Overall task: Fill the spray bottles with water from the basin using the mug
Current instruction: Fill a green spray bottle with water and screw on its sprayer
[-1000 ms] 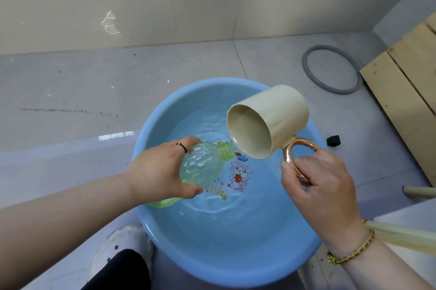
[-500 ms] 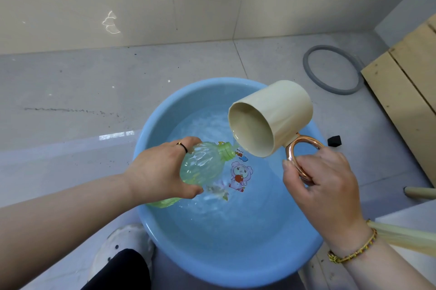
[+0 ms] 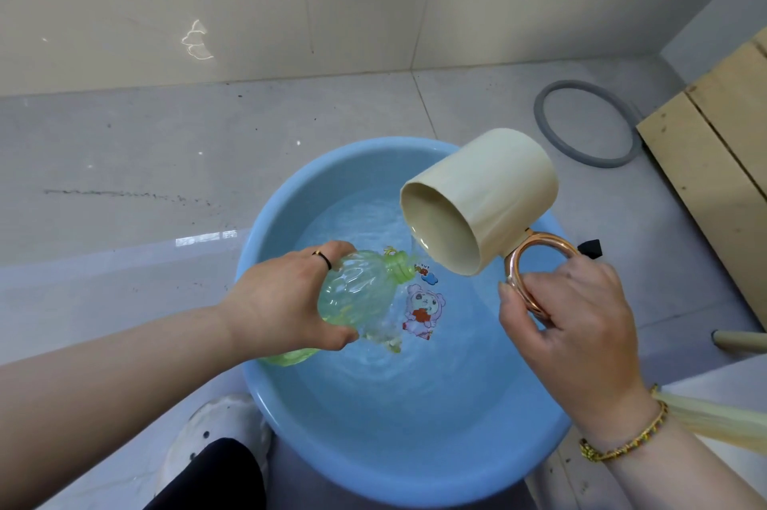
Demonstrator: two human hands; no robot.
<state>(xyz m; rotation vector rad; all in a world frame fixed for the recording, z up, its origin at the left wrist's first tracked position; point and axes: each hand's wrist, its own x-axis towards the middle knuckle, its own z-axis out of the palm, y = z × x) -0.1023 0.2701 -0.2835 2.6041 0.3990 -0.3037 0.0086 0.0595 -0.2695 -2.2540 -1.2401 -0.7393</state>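
Observation:
A blue basin (image 3: 286, 210) of water sits on the floor below me, with a cartoon sticker on its bottom. My left hand (image 3: 278, 302) grips a clear green spray bottle (image 3: 357, 293) with no cap, tilted over the water, its open neck pointing right and up. My right hand (image 3: 568, 314) holds a cream mug (image 3: 489, 194) by its copper handle, tipped steeply with its mouth facing down and left, right above the bottle's neck. A thin stream of water runs from the mug's rim beside the neck, and water ripples under the bottle.
A grey rubber ring (image 3: 585, 123) lies on the tiled floor at the back right. A wooden pallet (image 3: 714, 152) fills the right edge, with a small black block (image 3: 591, 248) near the basin. My white shoe (image 3: 216, 435) is by the basin's near rim.
The mug has tipped further and risen slightly to the right while water keeps running. The bottle and my left hand have stayed in place.

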